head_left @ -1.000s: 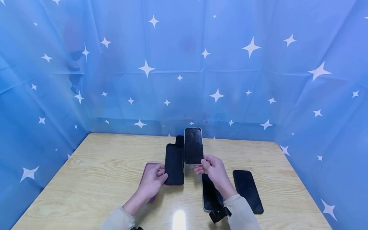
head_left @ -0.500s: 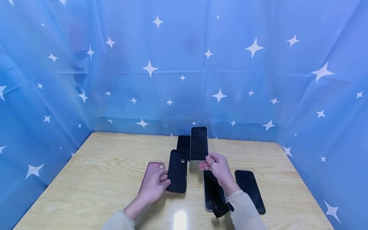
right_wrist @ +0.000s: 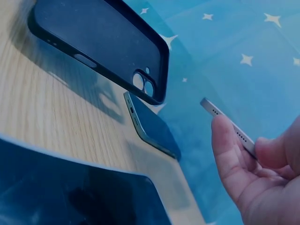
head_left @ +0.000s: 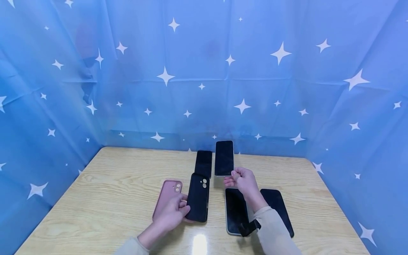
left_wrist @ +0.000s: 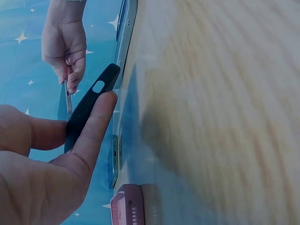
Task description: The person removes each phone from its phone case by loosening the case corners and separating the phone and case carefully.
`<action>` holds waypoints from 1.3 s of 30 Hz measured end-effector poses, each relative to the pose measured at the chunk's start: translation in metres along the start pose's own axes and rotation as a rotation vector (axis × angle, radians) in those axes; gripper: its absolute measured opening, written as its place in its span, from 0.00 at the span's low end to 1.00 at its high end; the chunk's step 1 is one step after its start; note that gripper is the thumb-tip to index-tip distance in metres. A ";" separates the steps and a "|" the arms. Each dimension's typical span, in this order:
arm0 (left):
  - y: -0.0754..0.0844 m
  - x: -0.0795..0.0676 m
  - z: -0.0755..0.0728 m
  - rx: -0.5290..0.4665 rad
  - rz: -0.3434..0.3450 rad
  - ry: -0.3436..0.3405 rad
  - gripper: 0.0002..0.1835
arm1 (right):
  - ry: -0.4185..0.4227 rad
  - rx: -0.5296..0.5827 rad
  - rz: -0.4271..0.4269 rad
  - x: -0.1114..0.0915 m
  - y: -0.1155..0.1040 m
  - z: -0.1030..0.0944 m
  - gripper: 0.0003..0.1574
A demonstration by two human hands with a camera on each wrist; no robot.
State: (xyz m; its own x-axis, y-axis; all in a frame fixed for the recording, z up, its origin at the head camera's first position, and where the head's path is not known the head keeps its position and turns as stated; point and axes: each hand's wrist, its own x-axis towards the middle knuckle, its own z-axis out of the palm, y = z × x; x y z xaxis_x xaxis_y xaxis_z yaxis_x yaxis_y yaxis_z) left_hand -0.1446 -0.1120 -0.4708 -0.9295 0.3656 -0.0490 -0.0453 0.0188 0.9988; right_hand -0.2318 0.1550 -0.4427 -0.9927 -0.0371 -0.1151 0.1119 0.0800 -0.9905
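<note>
My left hand pinches a black phone case by its lower left side, thumb on one face and fingers beneath. The case is tilted above the table, its hollow inside and camera holes showing in the right wrist view. Farther back, my right hand holds a silver-edged phone at its bottom end between thumb and fingers. Its dark screen faces me. Case and phone are apart. Beside my left hand lies a pink phone case, partly covered by that hand.
A dark phone lies near the table's back edge, behind the black case. Two more lie to the right: a light-edged phone and a black phone, both partly under my right arm. A blue star-patterned curtain surrounds the wooden table.
My left hand has lowered the black case toward me and tilted it, so its camera holes now show. The right hand has carried its phone slightly to the right, away from the case.
</note>
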 end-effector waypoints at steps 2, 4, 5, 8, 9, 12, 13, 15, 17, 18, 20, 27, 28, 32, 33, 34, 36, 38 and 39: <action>-0.001 -0.001 0.001 -0.019 -0.010 -0.006 0.17 | 0.000 -0.003 0.007 0.002 0.000 -0.001 0.14; -0.002 -0.002 0.002 -0.021 -0.017 -0.007 0.17 | 0.002 -0.003 0.013 0.003 0.001 -0.003 0.14; -0.002 -0.002 0.002 -0.023 -0.021 -0.008 0.17 | 0.004 -0.008 0.019 0.004 0.001 -0.003 0.14; -0.003 -0.003 0.003 -0.030 -0.028 -0.013 0.17 | 0.009 -0.007 0.028 0.006 0.002 -0.005 0.13; -0.003 -0.003 0.004 -0.031 -0.030 -0.014 0.17 | 0.013 -0.008 0.030 0.007 0.003 -0.006 0.13; -0.004 -0.004 0.005 -0.030 -0.036 -0.016 0.17 | 0.018 -0.017 0.033 0.008 0.003 -0.007 0.14; -0.004 -0.004 0.006 -0.027 -0.038 -0.015 0.17 | 0.022 -0.019 0.036 0.008 0.004 -0.008 0.15; -0.004 -0.004 0.007 -0.018 -0.044 -0.015 0.16 | 0.029 -0.020 0.041 0.009 0.005 -0.008 0.16; -0.005 -0.005 0.007 -0.011 -0.050 -0.015 0.16 | 0.023 -0.017 0.038 0.011 0.006 -0.009 0.17; -0.005 -0.005 0.008 -0.009 -0.052 -0.014 0.16 | 0.023 -0.015 0.038 0.012 0.006 -0.009 0.17; -0.006 -0.005 0.008 -0.005 -0.056 -0.011 0.16 | 0.024 -0.014 0.042 0.014 0.007 -0.009 0.17; -0.006 -0.005 0.007 0.023 -0.066 0.010 0.15 | 0.035 -0.025 0.062 0.018 0.009 -0.010 0.15; -0.006 -0.005 0.007 0.027 -0.067 0.010 0.15 | 0.036 -0.029 0.063 0.018 0.009 -0.010 0.15; -0.006 -0.006 0.007 0.045 -0.083 0.013 0.16 | 0.027 -0.034 0.062 0.018 0.010 -0.011 0.17; -0.006 -0.006 0.007 0.050 -0.089 0.013 0.16 | 0.025 -0.034 0.062 0.018 0.010 -0.012 0.18; -0.006 -0.006 0.006 0.057 -0.094 0.013 0.16 | 0.025 -0.028 0.064 0.018 0.010 -0.012 0.18; -0.006 -0.006 0.006 0.069 -0.102 0.015 0.16 | 0.024 -0.019 0.065 0.019 0.011 -0.012 0.18; -0.007 -0.006 0.006 0.074 -0.106 0.019 0.16 | 0.028 -0.017 0.071 0.020 0.012 -0.013 0.17; -0.007 -0.005 0.006 0.075 -0.105 0.023 0.16 | 0.031 -0.014 0.074 0.021 0.013 -0.013 0.16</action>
State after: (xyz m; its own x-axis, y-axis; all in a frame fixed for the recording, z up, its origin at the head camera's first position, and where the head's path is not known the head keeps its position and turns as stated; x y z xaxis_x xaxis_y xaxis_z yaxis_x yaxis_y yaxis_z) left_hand -0.1372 -0.1085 -0.4773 -0.9292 0.3367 -0.1525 -0.1160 0.1261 0.9852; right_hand -0.2522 0.1686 -0.4572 -0.9826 0.0000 -0.1857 0.1849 0.0955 -0.9781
